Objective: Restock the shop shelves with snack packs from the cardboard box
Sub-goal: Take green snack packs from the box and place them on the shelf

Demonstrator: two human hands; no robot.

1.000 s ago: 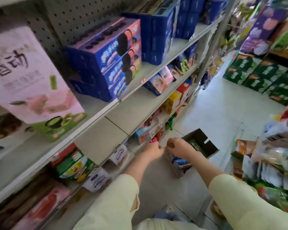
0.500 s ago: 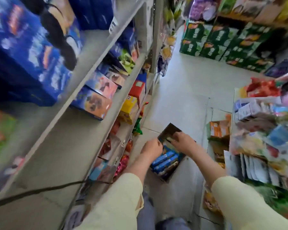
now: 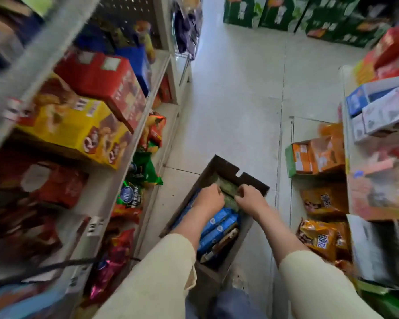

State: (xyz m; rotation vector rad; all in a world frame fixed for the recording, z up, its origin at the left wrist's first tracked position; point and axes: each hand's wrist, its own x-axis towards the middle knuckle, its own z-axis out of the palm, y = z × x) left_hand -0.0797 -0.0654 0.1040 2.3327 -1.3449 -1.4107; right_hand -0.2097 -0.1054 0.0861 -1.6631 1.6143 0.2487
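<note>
A brown cardboard box (image 3: 226,165) stands open on the floor below me. Blue snack packs (image 3: 218,227) lie in its near half and green packs (image 3: 227,187) in its far half. Both hands are inside the box over the green packs. My left hand (image 3: 209,196) curls its fingers on the left end of a green pack. My right hand (image 3: 249,196) curls on the right end of it. Cream sleeves cover both forearms. The pack under the fingers is mostly hidden.
Grey shelves (image 3: 134,143) on the left carry red (image 3: 108,81) and yellow boxes (image 3: 72,127) and hanging snack bags (image 3: 143,166). On the right stand orange packs (image 3: 318,155), brown-orange bags (image 3: 320,238) and stacked cartons (image 3: 382,111). Green crates (image 3: 286,12) line the far end of the tiled aisle.
My view has tilted down from the upper shelves to the box. Both hands have moved deeper into the box, from its flap and blue packs onto the green packs.
</note>
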